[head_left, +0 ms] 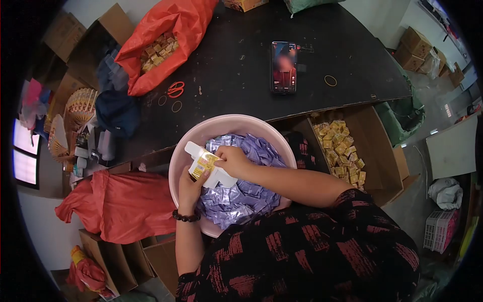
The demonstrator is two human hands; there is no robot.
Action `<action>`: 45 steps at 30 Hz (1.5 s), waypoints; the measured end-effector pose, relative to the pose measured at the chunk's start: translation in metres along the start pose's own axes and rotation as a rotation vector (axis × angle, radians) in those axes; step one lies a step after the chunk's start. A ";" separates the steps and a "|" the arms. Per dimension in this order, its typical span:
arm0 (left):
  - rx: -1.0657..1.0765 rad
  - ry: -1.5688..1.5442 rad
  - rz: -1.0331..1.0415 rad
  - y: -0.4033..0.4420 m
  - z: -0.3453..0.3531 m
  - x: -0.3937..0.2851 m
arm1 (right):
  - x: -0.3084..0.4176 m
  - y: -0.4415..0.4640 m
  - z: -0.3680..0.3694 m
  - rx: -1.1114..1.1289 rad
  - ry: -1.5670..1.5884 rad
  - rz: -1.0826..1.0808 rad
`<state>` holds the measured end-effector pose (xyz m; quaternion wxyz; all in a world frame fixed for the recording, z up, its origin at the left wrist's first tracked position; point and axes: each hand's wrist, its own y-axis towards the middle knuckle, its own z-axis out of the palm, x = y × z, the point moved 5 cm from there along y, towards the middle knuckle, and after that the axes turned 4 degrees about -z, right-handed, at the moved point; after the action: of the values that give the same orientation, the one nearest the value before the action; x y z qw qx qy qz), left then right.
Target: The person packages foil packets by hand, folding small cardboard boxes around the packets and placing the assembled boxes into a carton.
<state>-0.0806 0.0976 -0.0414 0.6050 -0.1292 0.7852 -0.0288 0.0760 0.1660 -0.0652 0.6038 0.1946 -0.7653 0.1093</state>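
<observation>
Two bare hands above a round, pale pink plastic basin (211, 128), seen from overhead. Between them, over the far left part of the basin, a small yellow-and-white printed paperboard carton (206, 162), tilted, with white flaps spread open at the far left and near right ends. Left hand (189, 194), with a dark beaded bracelet (186, 217) at the wrist, clamped on the near left side of the carton, thumb on top; cannot tell the placement of the fingers underneath. Right hand (235, 161), coming in from the right, pinched on the opposite side, thumb and forefinger close together.

Below, filling the basin, many shiny purple foil sachets (219, 207). Beyond the basin, a black tabletop (234, 65), with red-handled scissors (176, 89) at left, a lit black smartphone (284, 70) towards the right, and an open orange-red plastic bag (173, 20) of small yellow boxes at far left. To the right of the basin, an open brown cardboard box (378, 151) with more small yellow boxes.

Looks light, stiff along the printed panels, bendy at the flaps; likely to crush or crease under a hard squeeze. Best held lightly by the opposite side edges, close to the folds, leaving the flaps free.
</observation>
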 end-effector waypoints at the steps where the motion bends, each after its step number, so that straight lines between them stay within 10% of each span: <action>1: -0.027 -0.002 -0.010 -0.001 0.000 0.002 | 0.001 -0.004 -0.005 -0.056 0.026 -0.010; 5: -0.208 0.399 0.074 -0.015 -0.001 -0.012 | 0.024 -0.017 -0.039 -0.214 0.011 -0.084; 8: -0.564 1.139 0.576 -0.043 0.025 -0.050 | 0.051 -0.036 -0.056 -0.278 0.120 -0.192; 10: -0.160 0.046 0.182 -0.041 0.041 -0.030 | 0.055 -0.047 -0.052 -0.222 0.109 -0.159; 20: -0.104 -0.514 0.046 -0.033 0.077 -0.030 | 0.052 -0.066 -0.046 -0.121 0.021 -0.202; 30: 0.048 -0.518 0.143 -0.037 0.072 -0.053 | 0.050 -0.064 -0.066 -0.047 0.531 -0.209; 45: 0.328 -0.410 0.069 -0.048 0.074 -0.047 | 0.033 -0.065 -0.066 0.187 0.497 -0.179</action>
<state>0.0096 0.0704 -0.0075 0.7648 -0.0055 0.6351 -0.1082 0.1556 0.1287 -0.0216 0.7597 0.2835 -0.5601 0.1699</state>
